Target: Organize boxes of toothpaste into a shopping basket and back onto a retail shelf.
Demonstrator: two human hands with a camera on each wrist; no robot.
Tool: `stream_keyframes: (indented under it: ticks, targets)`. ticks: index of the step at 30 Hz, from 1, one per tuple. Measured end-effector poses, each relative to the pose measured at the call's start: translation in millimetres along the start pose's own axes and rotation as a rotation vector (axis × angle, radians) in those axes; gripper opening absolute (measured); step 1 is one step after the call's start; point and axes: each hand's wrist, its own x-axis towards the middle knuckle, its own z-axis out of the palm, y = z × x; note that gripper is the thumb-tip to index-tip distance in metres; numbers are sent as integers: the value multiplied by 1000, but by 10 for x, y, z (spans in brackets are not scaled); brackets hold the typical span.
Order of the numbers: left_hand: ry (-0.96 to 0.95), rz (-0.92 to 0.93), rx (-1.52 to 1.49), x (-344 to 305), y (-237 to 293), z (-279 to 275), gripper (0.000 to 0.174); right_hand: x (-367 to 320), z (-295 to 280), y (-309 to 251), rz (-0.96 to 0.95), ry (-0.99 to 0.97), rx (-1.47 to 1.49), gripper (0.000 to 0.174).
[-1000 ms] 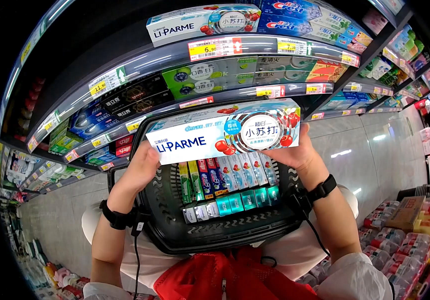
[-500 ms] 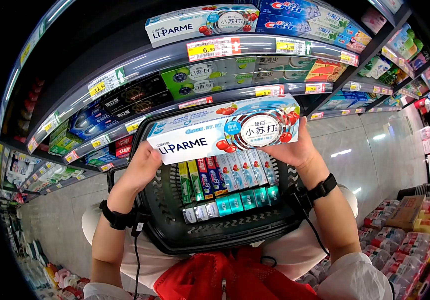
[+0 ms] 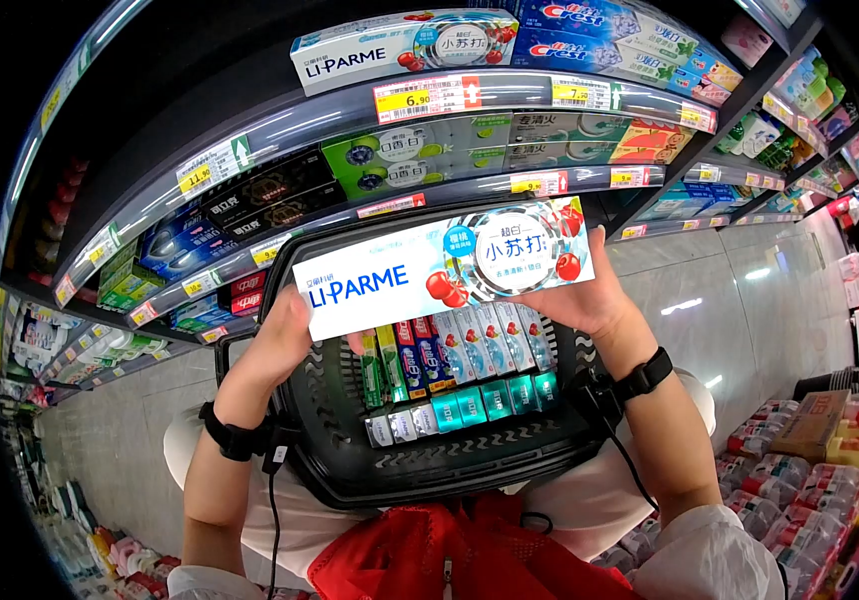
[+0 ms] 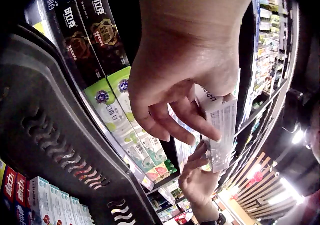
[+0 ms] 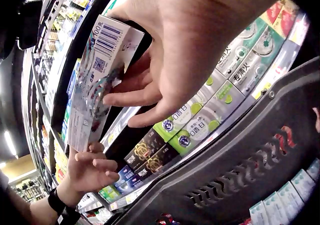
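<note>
Left side of frame: dark boxes (image 3: pixel 270 202) on the shelf (image 3: pixel 155 215). Just left of centre, left hand (image 3: pixel 275 335) grips the left end of the LI-PARME box (image 3: pixel 450 262), thumb at the end; left wrist view shows its fingers bent against the back.

Centre: box held up over the basket (image 3: pixel 450 487), slightly tilted, right end higher. Change: versus half a second ago, the box has rolled so its printed front faces the person's head more squarely and the top face has nearly dropped from view. A left fingertip now pokes out under its lower edge. Reads as turning it in the hands, not lowering it; my judgement, the box is still being handled and isn't in the basket. Below it in the basket, upright cherry-print boxes (image 3: pixel 485 345) and a row of teal boxes (image 3: pixel 495 400) look unmoved. Upper middle, a matching shelf box (image 3: pixel 405 48) sits undisturbed.

Right of centre: right hand (image 3: pixel 590 300) supports the right end, fingers behind and beneath, thumb up beside the end. Hands apart, one per end, both on the same box. Upper right: Crest boxes (image 3: pixel 590 45). Lower right: packed bottles (image 3: pixel 775 480), nobody touching them.
</note>
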Motion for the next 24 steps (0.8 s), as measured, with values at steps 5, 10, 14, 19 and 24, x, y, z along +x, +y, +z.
stream_keyframes:
  ticks: [5,10,14,19,24]
  targets:
    - [64,-27,-115,2,48,50,76,55,89,21,56,72,17,83]
    - [133,-68,-123,7,51,49,80,57,106,44,74,104,-24,84]
    - [72,-26,-119,35,44,17,77,49,82,46,52,48,-28,81]
    - [149,35,-136,32,38,59,68,21,43,39,-5,89,2,75]
    - [136,61,-135,32,-48,-9,63,-8,28,4,-31,87,-14,71]
